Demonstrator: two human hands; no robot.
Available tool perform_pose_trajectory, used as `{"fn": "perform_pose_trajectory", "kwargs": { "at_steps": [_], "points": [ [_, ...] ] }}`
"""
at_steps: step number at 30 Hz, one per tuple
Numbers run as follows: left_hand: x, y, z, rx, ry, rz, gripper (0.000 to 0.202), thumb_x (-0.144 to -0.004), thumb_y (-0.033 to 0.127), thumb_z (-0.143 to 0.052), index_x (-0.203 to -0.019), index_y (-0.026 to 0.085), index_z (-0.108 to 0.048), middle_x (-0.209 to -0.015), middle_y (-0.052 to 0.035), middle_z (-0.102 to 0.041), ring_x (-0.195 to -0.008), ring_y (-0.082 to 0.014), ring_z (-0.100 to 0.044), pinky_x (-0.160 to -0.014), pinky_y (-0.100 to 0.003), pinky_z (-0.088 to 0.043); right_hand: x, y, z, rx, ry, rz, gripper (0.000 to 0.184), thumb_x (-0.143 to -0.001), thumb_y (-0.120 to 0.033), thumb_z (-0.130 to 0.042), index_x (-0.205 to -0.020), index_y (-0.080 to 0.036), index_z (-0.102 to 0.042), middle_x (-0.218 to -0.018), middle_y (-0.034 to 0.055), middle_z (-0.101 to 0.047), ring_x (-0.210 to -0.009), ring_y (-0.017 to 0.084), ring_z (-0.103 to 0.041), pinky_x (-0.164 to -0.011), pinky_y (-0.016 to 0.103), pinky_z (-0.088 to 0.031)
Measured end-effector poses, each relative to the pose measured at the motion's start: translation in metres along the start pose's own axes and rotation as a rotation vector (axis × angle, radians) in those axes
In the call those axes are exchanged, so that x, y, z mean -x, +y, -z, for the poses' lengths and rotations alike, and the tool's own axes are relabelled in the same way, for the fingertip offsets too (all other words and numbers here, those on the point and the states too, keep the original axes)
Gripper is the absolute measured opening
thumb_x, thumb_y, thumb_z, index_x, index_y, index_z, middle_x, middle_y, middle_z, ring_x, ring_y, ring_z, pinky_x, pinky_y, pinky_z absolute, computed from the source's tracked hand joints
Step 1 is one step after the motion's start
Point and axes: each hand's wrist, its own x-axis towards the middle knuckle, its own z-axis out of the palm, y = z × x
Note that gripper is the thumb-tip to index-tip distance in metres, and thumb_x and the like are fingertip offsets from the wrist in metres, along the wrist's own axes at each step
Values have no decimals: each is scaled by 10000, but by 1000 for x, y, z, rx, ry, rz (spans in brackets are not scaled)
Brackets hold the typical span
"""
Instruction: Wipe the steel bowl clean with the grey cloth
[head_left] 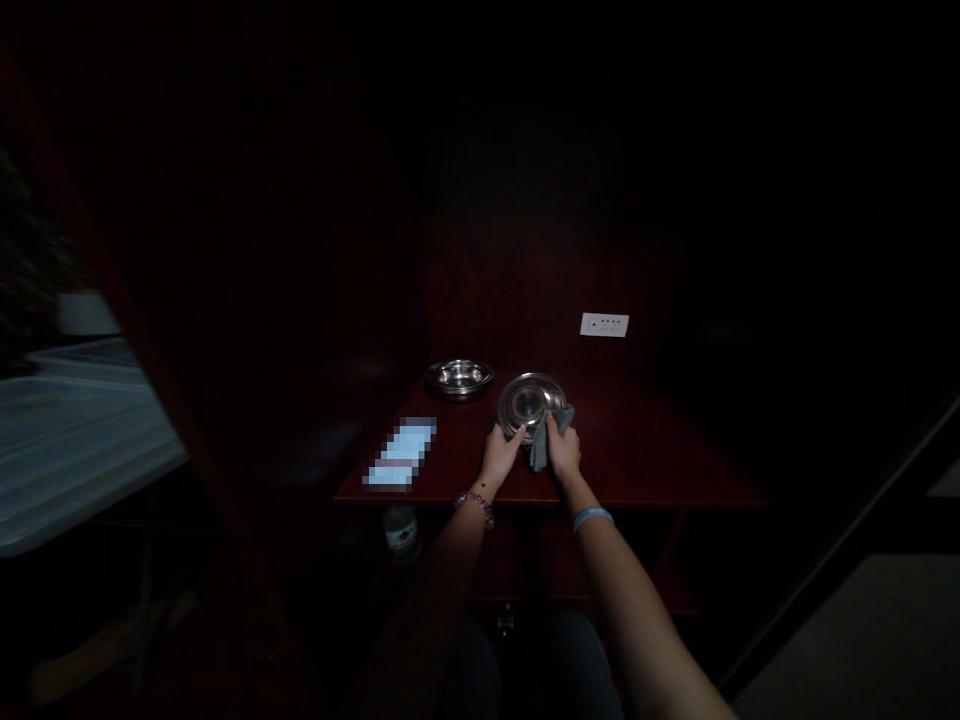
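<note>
A shiny steel bowl (pixel 526 402) is tilted up on the dark red table (pixel 645 450), its inside facing me. My left hand (pixel 501 450) grips its lower left rim with the fingers curled round it. My right hand (pixel 562 448) is closed on a grey cloth (pixel 541 447) and presses it against the bowl's lower right side. A second steel bowl (pixel 459 377) rests flat on the table, behind and to the left, apart from both hands.
A pixelated light blue flat item (pixel 401 455) lies on the table's left part. A white socket panel (pixel 604 324) sits on the dark back wall. A plastic bottle (pixel 402 532) stands below the table's front edge. A pale table (pixel 67 440) is at far left.
</note>
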Motion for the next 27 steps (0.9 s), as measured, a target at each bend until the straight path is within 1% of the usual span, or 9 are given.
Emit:
{"fn": "perform_pose_trajectory", "kwargs": {
  "at_steps": [3, 6, 11, 14, 17, 22, 27],
  "points": [
    [1, 4, 1, -13, -9, 5, 321, -820, 257, -671, -1122, 154, -634, -1161, -124, -716, -1092, -232, -661, -1048, -404, -440, 0, -1, 0, 4, -13, -6, 595, -937, -637, -400, -1146, -181, -719, -1102, 131, -731, -1097, 291, -674, -971, 380, -487],
    [2, 8, 1, 3, 5, 27, 292, -831, 255, -655, -1104, 152, -645, -1150, -116, -722, -1083, -224, -664, -1041, -385, -439, 0, -1, 0, 8, -18, 1, 594, -938, -640, -398, -1144, -184, -718, -1092, 128, -734, -1090, 286, -677, -972, 381, -485],
    [2, 12, 1, 60, 74, 61, 244, -889, 329, -590, -1032, 143, -659, -1110, -122, -729, -1052, -221, -669, -1000, -354, -461, 0, -1, 0, 45, -26, 29, 571, -923, -640, -443, -1139, -189, -719, -1077, 129, -735, -1070, 278, -684, -967, 373, -487],
    [1, 13, 1, 118, 123, 73, 288, -913, 402, -561, -1008, 151, -663, -1102, -119, -731, -1056, -218, -665, -987, -335, -467, 1, -1, 1, 60, -26, 21, 571, -915, -642, -461, -1165, -193, -709, -1109, 133, -727, -1088, 288, -676, -967, 385, -488],
    [1, 16, 2, 153, 158, 87, 349, -926, 456, -534, -1030, 148, -661, -1085, -111, -735, -1042, -213, -667, -981, -327, -471, 2, -1, 1, 66, -34, 31, 570, -914, -646, -458, -1176, -206, -708, -1122, 131, -723, -1102, 302, -670, -966, 401, -488],
    [2, 19, 2, 162, 130, 76, 370, -937, 445, -525, -1100, 139, -654, -1154, -130, -717, -1089, -228, -658, -1009, -357, -466, 3, -2, 2, 68, -27, 23, 554, -925, -625, -453, -1182, -204, -706, -1126, 130, -720, -1102, 285, -672, -972, 387, -488],
    [-1, 6, 0, 149, 95, 49, 332, -877, 350, -632, -1138, 147, -649, -1207, -134, -697, -1132, -228, -649, -1052, -370, -445, 3, -2, 2, 62, -9, 22, 559, -938, -616, -427, -1180, -197, -707, -1106, 126, -726, -1084, 279, -679, -952, 366, -501]
  ]
}}
